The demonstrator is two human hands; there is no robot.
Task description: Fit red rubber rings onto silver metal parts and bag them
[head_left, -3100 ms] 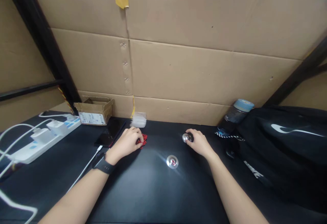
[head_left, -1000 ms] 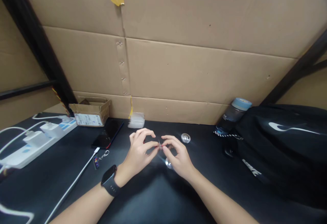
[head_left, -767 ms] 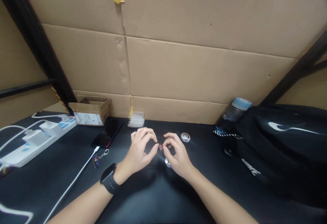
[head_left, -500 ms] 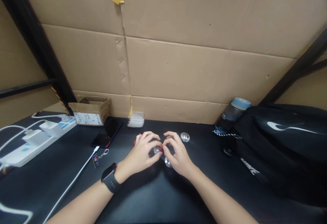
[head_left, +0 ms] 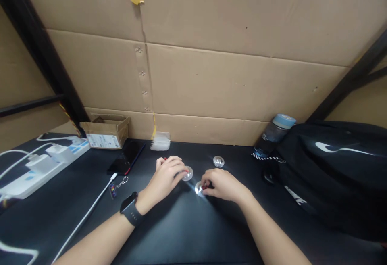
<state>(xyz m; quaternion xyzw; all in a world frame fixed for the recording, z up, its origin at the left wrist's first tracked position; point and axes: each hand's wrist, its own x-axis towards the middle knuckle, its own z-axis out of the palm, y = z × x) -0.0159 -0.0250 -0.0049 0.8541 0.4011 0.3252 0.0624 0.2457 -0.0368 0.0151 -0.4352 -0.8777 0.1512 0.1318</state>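
Three small clear round dishes sit on the black tabletop in the head view. My left hand point(head_left: 167, 176), wearing a black watch point(head_left: 130, 208), has its fingers closed at the left rim of one clear dish point(head_left: 188, 174). A bit of red shows at those fingertips. My right hand point(head_left: 222, 185) is closed in a pinch over the nearer clear dish point(head_left: 198, 190), with a small red piece point(head_left: 205, 186) between thumb and fingers. The third clear dish point(head_left: 218, 161) lies just beyond my right hand. Something red point(head_left: 165, 159) peeks out behind my left hand, mostly hidden.
On the left are a white power strip point(head_left: 42, 172), an open cardboard box point(head_left: 105, 131), a phone point(head_left: 126, 158) on a cable and a keychain point(head_left: 113, 190). A white packet point(head_left: 160, 141) stands by the cardboard wall. A bottle point(head_left: 273, 136) and black backpack point(head_left: 335, 176) are at right.
My hands have moved apart from where their fingertips met around a red piece. The right hand has come down to the nearer dish; the left has drawn back slightly left.
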